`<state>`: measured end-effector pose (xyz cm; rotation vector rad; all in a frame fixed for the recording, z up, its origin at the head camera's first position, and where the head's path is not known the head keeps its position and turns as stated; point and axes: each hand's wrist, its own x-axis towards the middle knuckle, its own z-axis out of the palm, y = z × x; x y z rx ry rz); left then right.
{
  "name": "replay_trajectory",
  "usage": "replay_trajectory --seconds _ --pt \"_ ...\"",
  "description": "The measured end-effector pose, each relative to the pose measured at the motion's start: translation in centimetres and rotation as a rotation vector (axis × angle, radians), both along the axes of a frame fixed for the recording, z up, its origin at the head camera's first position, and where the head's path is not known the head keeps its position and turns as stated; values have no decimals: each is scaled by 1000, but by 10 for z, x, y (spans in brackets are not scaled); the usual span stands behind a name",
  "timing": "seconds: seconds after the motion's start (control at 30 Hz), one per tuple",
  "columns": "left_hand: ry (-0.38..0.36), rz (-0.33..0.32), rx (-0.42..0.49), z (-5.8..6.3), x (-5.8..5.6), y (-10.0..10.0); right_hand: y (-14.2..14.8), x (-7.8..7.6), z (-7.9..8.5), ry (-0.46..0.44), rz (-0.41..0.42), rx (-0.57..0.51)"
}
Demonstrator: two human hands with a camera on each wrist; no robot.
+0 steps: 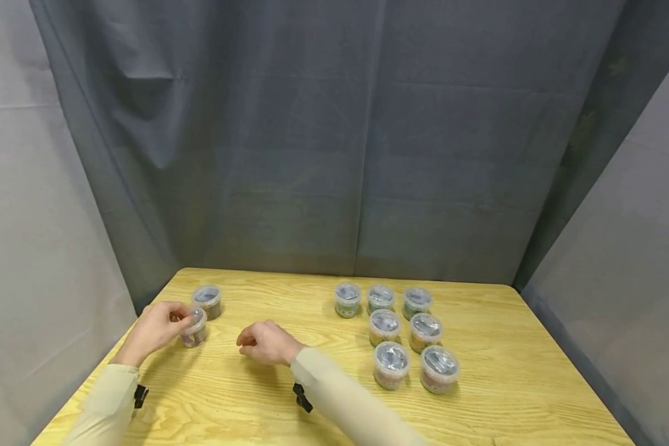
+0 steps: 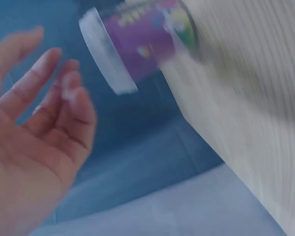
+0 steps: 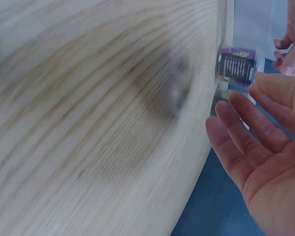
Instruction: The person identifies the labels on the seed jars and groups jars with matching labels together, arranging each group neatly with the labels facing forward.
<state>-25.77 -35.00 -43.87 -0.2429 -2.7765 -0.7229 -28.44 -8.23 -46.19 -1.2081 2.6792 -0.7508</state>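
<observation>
A small clear-lidded tub with a purple label (image 1: 194, 334) stands on the table's left side, just in front of a second, darker tub (image 1: 208, 303). My left hand (image 1: 155, 329) is beside the purple tub, its fingertips overlapping the lid in the head view. In the left wrist view a gap shows between the loosely bent fingers (image 2: 63, 105) and the purple tub (image 2: 142, 42). To the right, my right hand (image 1: 270, 342) hovers above the table with relaxed fingers and nothing in them. The right wrist view shows its palm (image 3: 280, 187) and the purple tub (image 3: 237, 66) beyond.
On the right half of the wooden table (image 1: 513, 371) several similar tubs stand grouped in rows, among them a front right tub (image 1: 439, 370) and a back left tub (image 1: 347, 300). A dark curtain (image 1: 312, 155) hangs behind the table, with pale cloth at both sides.
</observation>
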Motion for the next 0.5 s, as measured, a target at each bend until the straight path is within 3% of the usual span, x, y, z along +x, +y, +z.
replay_trajectory --seconds 0.17,0.33,0.5 --pt "17 -2 -61 -5 0 -14 -22 0 6 32 -14 62" --pt "48 -35 -59 -16 -3 -19 -44 2 10 15 -57 115" --pt "24 -24 -45 -24 -3 -24 -66 9 7 27 -70 147"
